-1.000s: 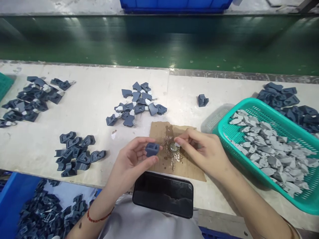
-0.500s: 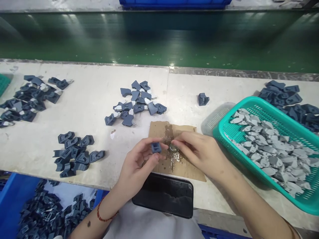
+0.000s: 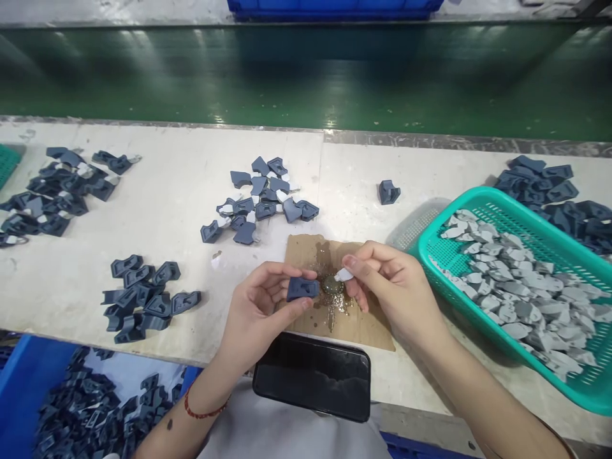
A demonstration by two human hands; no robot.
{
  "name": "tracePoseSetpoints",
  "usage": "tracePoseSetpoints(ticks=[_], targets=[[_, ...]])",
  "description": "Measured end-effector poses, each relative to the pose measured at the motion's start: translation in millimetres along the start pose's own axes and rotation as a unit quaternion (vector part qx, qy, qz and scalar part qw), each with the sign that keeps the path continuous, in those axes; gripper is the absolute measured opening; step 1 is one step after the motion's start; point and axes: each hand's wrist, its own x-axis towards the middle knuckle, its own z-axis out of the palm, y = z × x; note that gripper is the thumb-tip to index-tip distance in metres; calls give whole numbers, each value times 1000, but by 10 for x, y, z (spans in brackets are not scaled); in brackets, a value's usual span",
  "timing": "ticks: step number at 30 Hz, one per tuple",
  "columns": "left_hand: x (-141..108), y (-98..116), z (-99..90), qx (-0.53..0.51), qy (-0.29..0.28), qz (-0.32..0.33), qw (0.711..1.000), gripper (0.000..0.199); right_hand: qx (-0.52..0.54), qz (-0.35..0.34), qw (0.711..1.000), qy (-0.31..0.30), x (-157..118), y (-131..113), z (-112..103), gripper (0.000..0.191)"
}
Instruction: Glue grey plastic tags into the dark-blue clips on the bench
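Observation:
My left hand [image 3: 261, 306] is closed on a dark blue plastic part [image 3: 303, 289], pinched between thumb and fingers with its recessed side showing. Between the thumb and fingers of my right hand [image 3: 389, 280] is a small light-grey plastic piece [image 3: 343, 275], its tip pointing left. Both hands are over a piece of brown cardboard [image 3: 363, 325] stained with wet, shiny liquid. A small round dish-like thing [image 3: 331, 284] with liquid lies on the cardboard, between the two hands. The grey piece is close to it; whether they touch I cannot tell.
A black phone [image 3: 313, 376] lies at the table's front edge. On the right stands a green basket [image 3: 423, 245] of grey pieces. Piles of dark blue parts [image 3: 143, 293] lie left, centre and far right. A blue bin [image 3: 19, 382] sits lower left; a green conveyor [image 3: 287, 83] runs behind.
My right hand has lifted and turned, so the grey piece now shows in its fingers. The blue part in my left hand has been turned to show its long side.

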Motion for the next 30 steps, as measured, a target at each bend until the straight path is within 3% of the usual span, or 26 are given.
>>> tracePoseSetpoints(ticks=[12, 17, 30], targets=[[-21, -41, 20, 24, -11, -12, 1000, 28, 47, -15, 999, -1, -142, 28, 172, 40], [-18, -39, 28, 41, -12, -6, 999, 20, 39, -12, 999, -7, -152, 6, 207, 40], [-46, -47, 41, 131, -6, 82, 988, 15, -54, -39, 998, 22, -187, 53, 248, 39]])
